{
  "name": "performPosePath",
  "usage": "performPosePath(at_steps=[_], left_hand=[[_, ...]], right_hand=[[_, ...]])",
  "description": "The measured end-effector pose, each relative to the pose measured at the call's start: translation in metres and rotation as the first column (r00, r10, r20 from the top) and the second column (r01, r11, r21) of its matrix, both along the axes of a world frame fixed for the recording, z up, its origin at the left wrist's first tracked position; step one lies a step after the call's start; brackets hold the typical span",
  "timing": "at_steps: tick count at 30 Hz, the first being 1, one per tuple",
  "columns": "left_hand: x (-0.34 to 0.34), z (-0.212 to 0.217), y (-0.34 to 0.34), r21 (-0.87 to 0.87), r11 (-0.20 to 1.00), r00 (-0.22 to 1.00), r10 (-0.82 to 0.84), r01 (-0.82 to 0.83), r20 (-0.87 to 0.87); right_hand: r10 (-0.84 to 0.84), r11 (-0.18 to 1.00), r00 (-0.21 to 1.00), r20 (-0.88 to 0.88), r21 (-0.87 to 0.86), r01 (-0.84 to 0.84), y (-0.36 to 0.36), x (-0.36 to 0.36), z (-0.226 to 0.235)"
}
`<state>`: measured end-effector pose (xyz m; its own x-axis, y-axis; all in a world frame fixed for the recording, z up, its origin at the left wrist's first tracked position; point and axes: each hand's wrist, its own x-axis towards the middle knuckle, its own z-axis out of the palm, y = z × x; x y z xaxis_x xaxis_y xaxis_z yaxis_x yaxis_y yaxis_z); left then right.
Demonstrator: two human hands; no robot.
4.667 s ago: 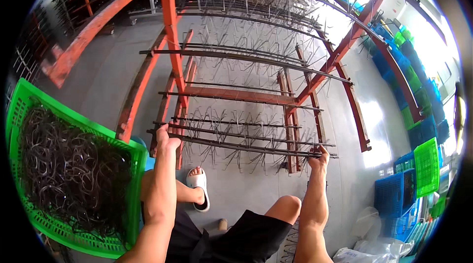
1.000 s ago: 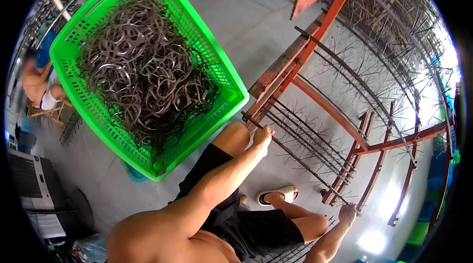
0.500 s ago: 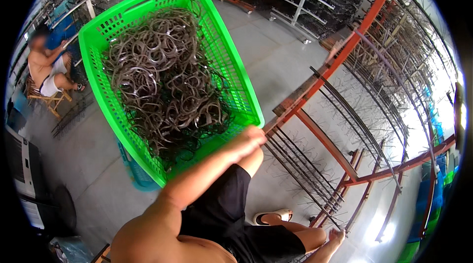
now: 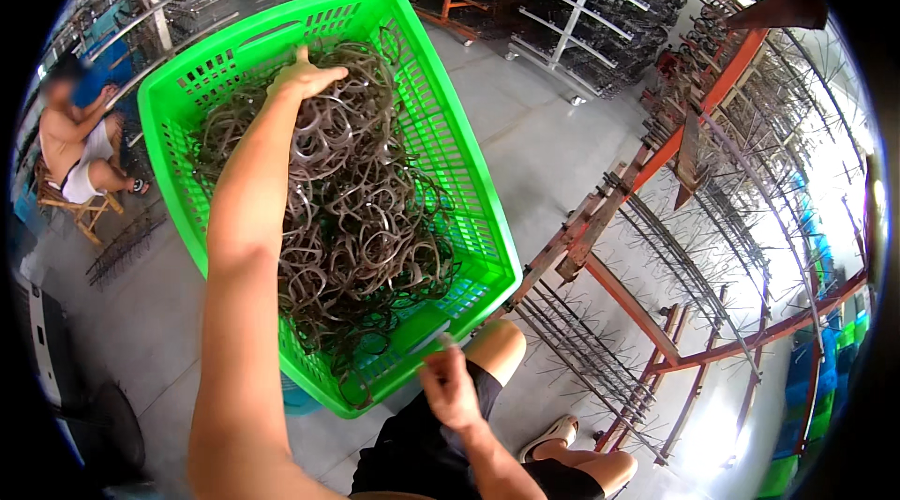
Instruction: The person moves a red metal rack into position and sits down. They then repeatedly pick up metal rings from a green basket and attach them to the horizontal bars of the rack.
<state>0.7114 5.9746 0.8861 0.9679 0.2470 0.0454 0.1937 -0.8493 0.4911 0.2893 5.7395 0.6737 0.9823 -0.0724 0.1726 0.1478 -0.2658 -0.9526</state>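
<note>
Brown rings (image 4: 361, 219) — under left grip (image 4: 302, 80)

The left hand (image 4: 302, 80) hides its fingertips among the dark loops (image 4: 361, 219); the seated person's (image 4: 75, 149) face is blurred.

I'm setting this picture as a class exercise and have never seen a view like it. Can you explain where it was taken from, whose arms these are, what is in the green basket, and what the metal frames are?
The camera sits on a person's head and looks down through a fisheye lens, so straight edges bend. The two bare arms are that person's own. The left hand reaches into a green plastic crate and rests on a tangled heap of dark curved metal hooks. The right hand hovers near the crate's near edge, above the knee; whether it holds anything is unclear. To the right stands an orange metal rack with rows of thin prongs. Another person sits at the far left.
</note>
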Motion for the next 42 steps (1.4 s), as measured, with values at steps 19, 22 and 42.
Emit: performPosePath(at_steps=[19, 22, 42], left_hand=[[-0.256, -0.138, -0.14, 0.299, 0.861, 0.793, -0.5, 0.412, 0.348], [-0.269, -0.178, -0.14, -0.11, 0.849, 0.855, -0.519, 0.517, 0.012], [-0.353, -0.185, -0.167, -0.894, 0.346, 0.949, -0.233, 0.285, 0.212]], right_hand=[[-0.143, 0.958, 0.969, -0.2, 0.217, 0.186, -0.034, -0.055, -0.029], [-0.096, 0.97, 0.971, -0.219, 0.198, 0.141, -0.032, -0.049, -0.023], [-0.596, 0.795, 0.803, 0.006, -0.134, 0.592, -0.023, 0.03, 0.011]])
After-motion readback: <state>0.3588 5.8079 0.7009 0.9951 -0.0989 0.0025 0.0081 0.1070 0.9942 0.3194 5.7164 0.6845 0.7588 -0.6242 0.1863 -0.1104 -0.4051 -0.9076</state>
